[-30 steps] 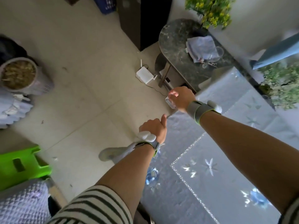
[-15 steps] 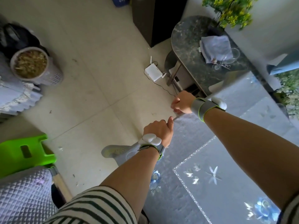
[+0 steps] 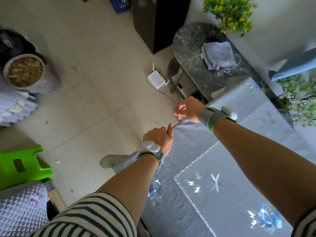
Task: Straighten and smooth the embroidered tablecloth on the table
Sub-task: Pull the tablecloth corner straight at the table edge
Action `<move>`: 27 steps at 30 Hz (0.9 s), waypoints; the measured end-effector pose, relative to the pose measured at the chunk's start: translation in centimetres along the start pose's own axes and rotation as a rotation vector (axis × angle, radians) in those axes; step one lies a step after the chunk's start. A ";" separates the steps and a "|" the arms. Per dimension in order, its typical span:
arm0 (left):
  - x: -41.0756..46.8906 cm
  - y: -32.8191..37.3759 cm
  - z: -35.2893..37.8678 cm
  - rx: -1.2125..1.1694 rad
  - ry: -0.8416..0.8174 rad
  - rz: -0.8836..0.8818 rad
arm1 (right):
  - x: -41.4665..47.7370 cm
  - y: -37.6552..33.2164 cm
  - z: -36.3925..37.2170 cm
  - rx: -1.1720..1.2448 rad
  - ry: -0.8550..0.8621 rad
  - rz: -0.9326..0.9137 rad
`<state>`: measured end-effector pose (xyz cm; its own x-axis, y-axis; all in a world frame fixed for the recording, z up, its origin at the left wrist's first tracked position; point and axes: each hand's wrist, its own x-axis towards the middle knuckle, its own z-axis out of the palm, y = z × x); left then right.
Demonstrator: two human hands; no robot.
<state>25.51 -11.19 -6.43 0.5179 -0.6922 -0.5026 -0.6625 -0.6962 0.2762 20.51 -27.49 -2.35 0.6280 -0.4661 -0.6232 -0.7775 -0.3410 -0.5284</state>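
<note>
Tablecloth (image 3: pixel 213 168) corner pinched in both my clenched fists, left hand (image 3: pixel 158 138) beside right hand (image 3: pixel 188 110); my fingertips stay hidden under the knuckles.

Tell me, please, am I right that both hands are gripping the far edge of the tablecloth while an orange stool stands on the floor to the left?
Not quite: the head view shows the stool is bright green. The left hand and right hand do grip the tablecloth edge.

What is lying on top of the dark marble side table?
On the dark marble side table: a crumpled pale lilac cloth lying partly over clear glassware. What the cloth covers cannot be seen.
</note>
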 end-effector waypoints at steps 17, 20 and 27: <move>-0.1 0.0 0.0 0.028 -0.002 0.007 | -0.9 0.7 -0.5 -0.128 0.029 -0.015; -0.1 0.0 -0.1 0.024 -0.008 -0.008 | -0.9 0.9 -0.6 -0.103 0.032 -0.019; -0.1 0.0 -0.2 0.045 -0.003 -0.007 | -1.0 1.3 0.0 -0.119 0.071 -0.068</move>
<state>25.51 -11.13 -6.23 0.5210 -0.6871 -0.5064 -0.6826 -0.6916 0.2361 18.86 -27.41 -2.38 0.6783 -0.4939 -0.5439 -0.7347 -0.4656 -0.4934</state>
